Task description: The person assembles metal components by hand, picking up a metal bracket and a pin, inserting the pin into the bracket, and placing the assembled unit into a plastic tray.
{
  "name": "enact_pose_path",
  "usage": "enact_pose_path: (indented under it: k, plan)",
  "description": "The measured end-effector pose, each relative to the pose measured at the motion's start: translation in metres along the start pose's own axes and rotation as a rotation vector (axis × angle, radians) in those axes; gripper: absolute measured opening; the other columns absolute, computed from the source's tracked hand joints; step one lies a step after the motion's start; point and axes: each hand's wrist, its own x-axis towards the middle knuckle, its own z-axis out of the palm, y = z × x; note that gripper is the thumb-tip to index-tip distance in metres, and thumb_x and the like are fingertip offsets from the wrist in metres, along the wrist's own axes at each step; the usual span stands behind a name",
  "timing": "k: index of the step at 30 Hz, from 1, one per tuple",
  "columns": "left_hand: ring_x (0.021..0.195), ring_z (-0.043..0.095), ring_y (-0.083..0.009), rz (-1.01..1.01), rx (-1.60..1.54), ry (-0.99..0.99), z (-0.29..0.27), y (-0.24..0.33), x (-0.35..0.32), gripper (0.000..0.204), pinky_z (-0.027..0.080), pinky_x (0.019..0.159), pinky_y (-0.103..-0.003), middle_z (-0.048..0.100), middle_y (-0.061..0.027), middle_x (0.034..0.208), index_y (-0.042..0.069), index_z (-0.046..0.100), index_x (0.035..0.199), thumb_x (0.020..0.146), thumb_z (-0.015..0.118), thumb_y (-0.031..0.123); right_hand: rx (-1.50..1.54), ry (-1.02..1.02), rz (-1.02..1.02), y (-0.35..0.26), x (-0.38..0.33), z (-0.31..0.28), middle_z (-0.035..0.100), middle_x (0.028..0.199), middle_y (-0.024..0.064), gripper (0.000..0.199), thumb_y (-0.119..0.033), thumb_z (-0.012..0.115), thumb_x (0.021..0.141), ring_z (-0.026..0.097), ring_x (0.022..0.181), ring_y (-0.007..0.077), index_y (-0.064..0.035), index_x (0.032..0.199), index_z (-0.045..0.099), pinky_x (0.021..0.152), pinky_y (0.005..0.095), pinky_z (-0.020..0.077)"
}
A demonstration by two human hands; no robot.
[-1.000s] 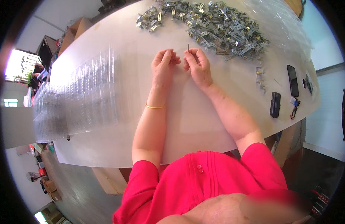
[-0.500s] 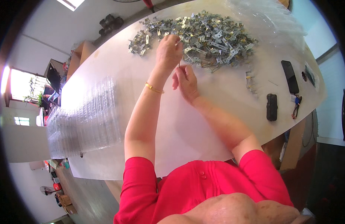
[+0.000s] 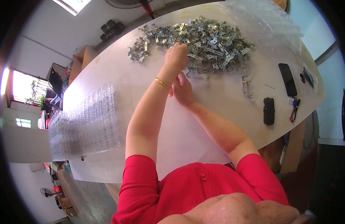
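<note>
A heap of small metal brackets and clips (image 3: 217, 46), silver and brass-coloured, lies at the far middle of the table. My left hand (image 3: 176, 56) is at the heap's near-left edge, fingers curled inward, their tips hidden from view. What it grips, if anything, cannot be made out. Just below it, my right hand (image 3: 182, 90) is closed, thumb pointing up, partly covered by my left wrist. A small pale piece shows between the two hands, too small to name. My left wrist wears a gold bracelet (image 3: 162, 83).
Stacked clear plastic trays (image 3: 86, 121) stand at the left; more clear plastic (image 3: 267, 22) lies far right. To the right are a short row of metal brackets (image 3: 246, 87), a thin pin (image 3: 270, 86), a black case (image 3: 268, 111), a phone (image 3: 287, 79) and keys (image 3: 295, 109).
My left hand has moved right and slightly nearer, its wrist now overlapping my right hand. The right hand has drawn a little nearer. The whole view has shifted slightly.
</note>
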Motion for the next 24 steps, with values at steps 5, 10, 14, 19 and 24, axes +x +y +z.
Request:
enact_pose_path:
  k: [5, 10, 14, 19, 24]
  plan:
    - [0.098, 0.063, -0.0409, -0.022, -0.071, 0.031, -0.025, 0.008, -0.035, 0.022, 0.051, 0.085, -0.047, 0.065, -0.0193, 0.106, 0.003, 0.066, 0.1, 0.082, 0.055, 0.008, -0.014, -0.022, -0.019, -0.003, -0.006, 0.004, 0.057, 0.074, 0.0048, 0.009, -0.015, 0.047, 0.101, 0.054, 0.051, 0.0097, -0.006, 0.101, 0.049, 0.045, 0.0267, 0.0465]
    - [0.079, 0.066, -0.0201, -0.197, -0.731, 0.204, -0.031, -0.032, -0.074, 0.022, 0.054, 0.074, -0.032, 0.065, -0.0108, 0.098, -0.002, 0.063, 0.107, 0.093, 0.06, 0.014, -0.01, -0.067, -0.03, 0.009, -0.004, 0.001, 0.059, 0.074, 0.0041, 0.01, -0.016, 0.052, 0.1, 0.055, 0.052, 0.0088, -0.0063, 0.1, 0.052, 0.045, 0.0257, 0.0461]
    - [0.066, 0.061, -0.0125, -0.412, -1.355, 0.21, -0.023, -0.06, -0.128, 0.024, 0.052, 0.065, -0.027, 0.064, -0.0085, 0.092, -0.004, 0.059, 0.11, 0.1, 0.056, 0.017, -0.02, -0.059, -0.025, 0.011, -0.003, 0.0, 0.06, 0.072, 0.0027, 0.011, -0.017, 0.056, 0.1, 0.055, 0.052, 0.0079, -0.0062, 0.099, 0.054, 0.045, 0.0248, 0.0456]
    - [0.059, 0.057, -0.0119, -0.538, -1.676, 0.17, -0.006, -0.071, -0.172, 0.024, 0.048, 0.056, -0.027, 0.063, -0.0069, 0.087, -0.001, 0.062, 0.104, 0.1, 0.057, 0.022, -0.15, -0.063, -0.092, 0.008, -0.006, 0.003, 0.061, 0.07, 0.0011, 0.009, -0.014, 0.06, 0.096, 0.054, 0.057, 0.0067, -0.0052, 0.098, 0.06, 0.051, 0.0256, 0.0457]
    - [0.049, 0.048, -0.0085, -0.628, -1.688, 0.206, -0.001, -0.066, -0.182, 0.029, 0.039, 0.044, -0.024, 0.059, -0.0045, 0.077, 0.0, 0.064, 0.097, 0.1, 0.059, 0.028, -0.257, -0.078, -0.137, 0.012, -0.008, 0.004, 0.064, 0.072, 0.0021, 0.01, -0.013, 0.062, 0.094, 0.055, 0.061, 0.0073, -0.0041, 0.098, 0.064, 0.057, 0.0262, 0.0466]
